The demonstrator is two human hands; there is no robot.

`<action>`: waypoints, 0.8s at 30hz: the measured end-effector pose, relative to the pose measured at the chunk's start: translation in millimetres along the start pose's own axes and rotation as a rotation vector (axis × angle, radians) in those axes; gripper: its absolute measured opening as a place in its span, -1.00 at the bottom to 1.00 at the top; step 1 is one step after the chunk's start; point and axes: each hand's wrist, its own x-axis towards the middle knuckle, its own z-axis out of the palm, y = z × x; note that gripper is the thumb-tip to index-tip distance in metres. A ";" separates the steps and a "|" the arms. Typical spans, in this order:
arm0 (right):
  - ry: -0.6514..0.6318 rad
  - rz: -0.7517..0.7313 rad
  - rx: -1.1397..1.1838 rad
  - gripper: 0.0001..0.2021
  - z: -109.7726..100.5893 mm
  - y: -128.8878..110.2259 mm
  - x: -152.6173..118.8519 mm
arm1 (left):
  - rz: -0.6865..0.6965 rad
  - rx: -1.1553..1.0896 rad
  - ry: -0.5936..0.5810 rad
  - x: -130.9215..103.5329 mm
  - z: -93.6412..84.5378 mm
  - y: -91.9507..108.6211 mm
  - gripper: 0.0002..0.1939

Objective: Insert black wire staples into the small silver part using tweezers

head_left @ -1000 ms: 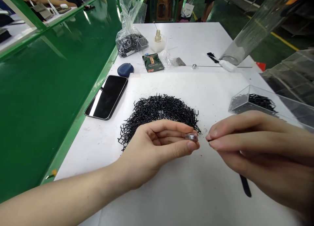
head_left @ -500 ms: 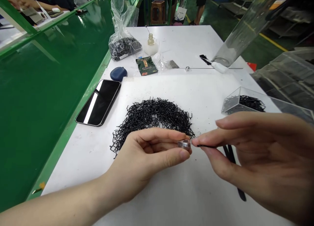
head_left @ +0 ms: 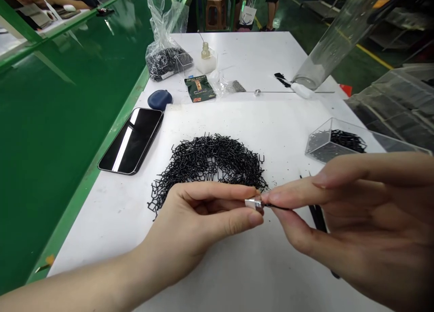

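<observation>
Between thumb and fingers, my left hand (head_left: 203, 226) pinches a small shiny metal block (head_left: 253, 203). My right hand (head_left: 342, 212) closes its thumb and forefinger on a thin black bent wire piece (head_left: 276, 206), whose left end meets the right face of the block. Whether the tip sits inside the block I cannot tell. Behind my left hand lies an arched pile of black bent wire pieces (head_left: 210, 156) on the white table. Black tweezers (head_left: 318, 217) lie partly hidden behind my right hand.
On the left lie a phone (head_left: 131, 141) and a dark blue case (head_left: 160, 99). A clear box (head_left: 318, 144) of black pieces sits at right. Farther back are a plastic bag (head_left: 162, 61), a small bottle (head_left: 205, 52), a green packet (head_left: 200, 88) and a tilted clear tube (head_left: 335, 40).
My right hand has moved slightly left, bringing the black wire piece from just apart to contact with the metal block. The block has turned a little in my left fingers.
</observation>
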 end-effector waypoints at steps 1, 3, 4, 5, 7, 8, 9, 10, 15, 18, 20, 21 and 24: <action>-0.006 0.004 0.005 -0.51 0.0 -0.3 0.5 | 0.001 -0.002 -0.001 -0.1 0.1 0.1 -0.77; -0.016 0.011 0.018 -0.48 -0.4 -1.2 1.2 | 0.001 -0.010 -0.001 -0.2 0.5 0.7 -0.77; -0.020 0.014 0.025 -0.48 -1.0 -1.5 1.2 | 0.000 -0.010 -0.002 -0.3 0.8 1.1 -0.77; -0.019 0.013 0.033 -0.48 -1.8 -1.6 0.9 | 0.000 -0.009 0.000 -0.4 0.9 1.4 -0.76; -0.017 0.014 0.038 -0.48 -3.7 -1.1 -0.6 | 0.000 -0.001 0.005 -0.5 0.7 2.0 -0.76; -0.020 0.015 0.033 -0.48 -4.6 -0.4 -1.6 | -0.001 0.005 0.005 -0.4 0.5 2.2 -0.76; -0.024 0.016 0.023 -0.48 -5.3 0.5 -2.8 | 0.001 0.006 0.006 -0.4 0.2 2.1 -0.77; -0.032 0.009 0.014 -0.47 -5.7 1.6 -4.1 | 0.002 0.008 0.005 -0.3 0.0 1.9 -0.77; -0.068 -0.045 -0.002 -0.48 -5.5 7.1 -8.8 | 0.003 0.007 0.002 -0.3 -0.4 -0.2 -0.74; -0.086 -0.073 -0.007 -0.48 -5.5 8.2 -9.4 | 0.001 0.010 0.007 -1.0 -0.3 -0.6 -0.72; -0.097 -0.088 -0.001 -0.49 -5.6 8.1 -9.5 | 0.005 0.017 0.018 -1.5 0.0 -0.5 -0.75; -0.098 -0.094 0.001 -0.50 -5.6 7.9 -9.5 | 0.007 0.020 0.021 -1.7 0.2 -0.3 -0.76; -0.093 -0.079 -0.004 -0.51 -5.5 7.1 -10.1 | 0.001 0.015 0.031 -1.9 0.8 0.5 -0.74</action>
